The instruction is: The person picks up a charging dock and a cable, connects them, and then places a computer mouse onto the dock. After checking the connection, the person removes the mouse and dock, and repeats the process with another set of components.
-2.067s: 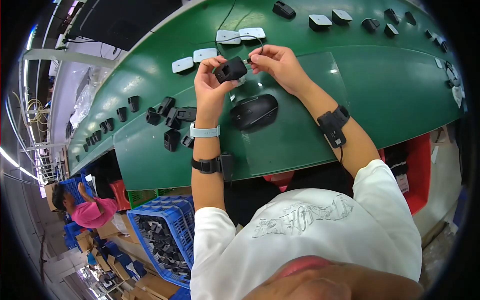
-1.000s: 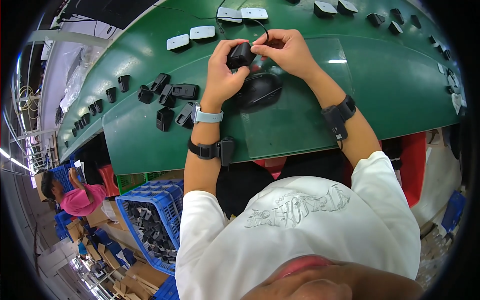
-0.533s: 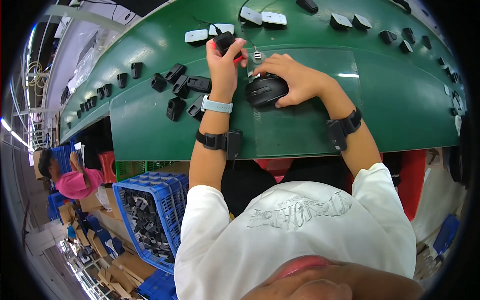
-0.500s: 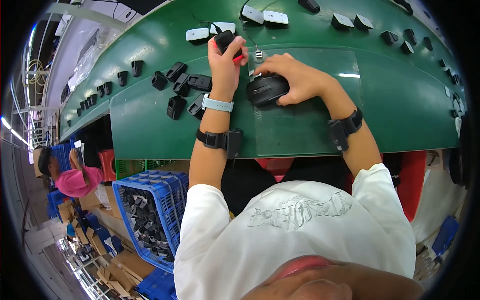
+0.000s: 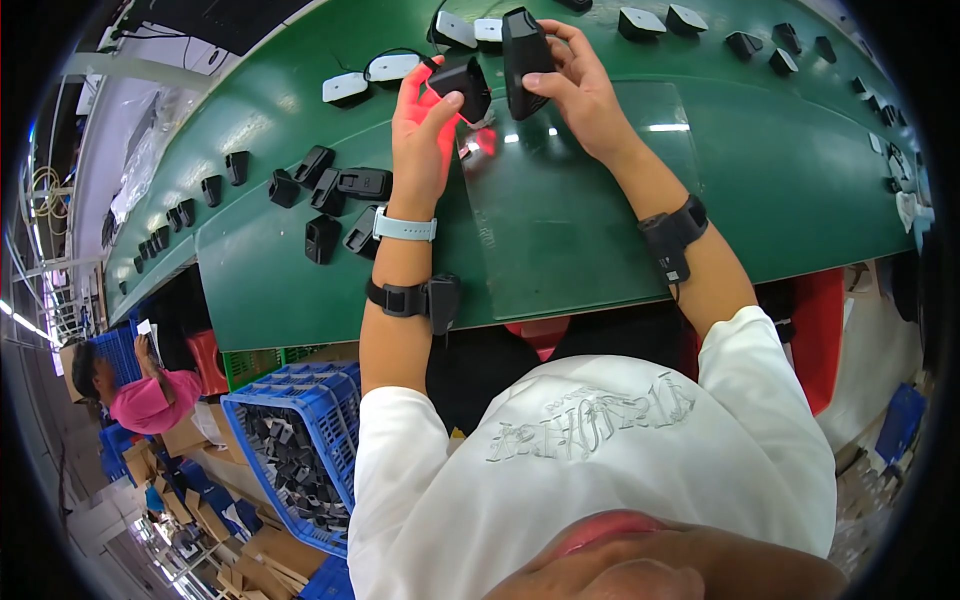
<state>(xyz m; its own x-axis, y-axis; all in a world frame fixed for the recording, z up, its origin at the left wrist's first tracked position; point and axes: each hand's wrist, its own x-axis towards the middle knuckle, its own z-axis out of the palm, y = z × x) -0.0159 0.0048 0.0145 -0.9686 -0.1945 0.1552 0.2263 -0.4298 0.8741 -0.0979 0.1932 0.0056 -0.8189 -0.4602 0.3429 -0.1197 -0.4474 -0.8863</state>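
Note:
My left hand is closed on a small black plastic block, held above the green worktop. A red glow lights the fingers and reflects on the glassy sheet below. A dark cable runs behind the block. My right hand grips a black computer mouse, raised and tilted on end, thumb on its near side and fingers behind. The mouse and the block are close together, with a narrow gap between them. Left of my left wrist lies a cluster of similar black blocks.
White-topped black units stand along the far side, more at far right. A clear sheet lies on the green worktop. A blue crate of black parts stands at lower left. A person in pink sits beyond.
My right hand has lifted the mouse off the clear sheet and tilted it up beside the block. My left hand has turned the block and shifted slightly left. The view has moved a little.

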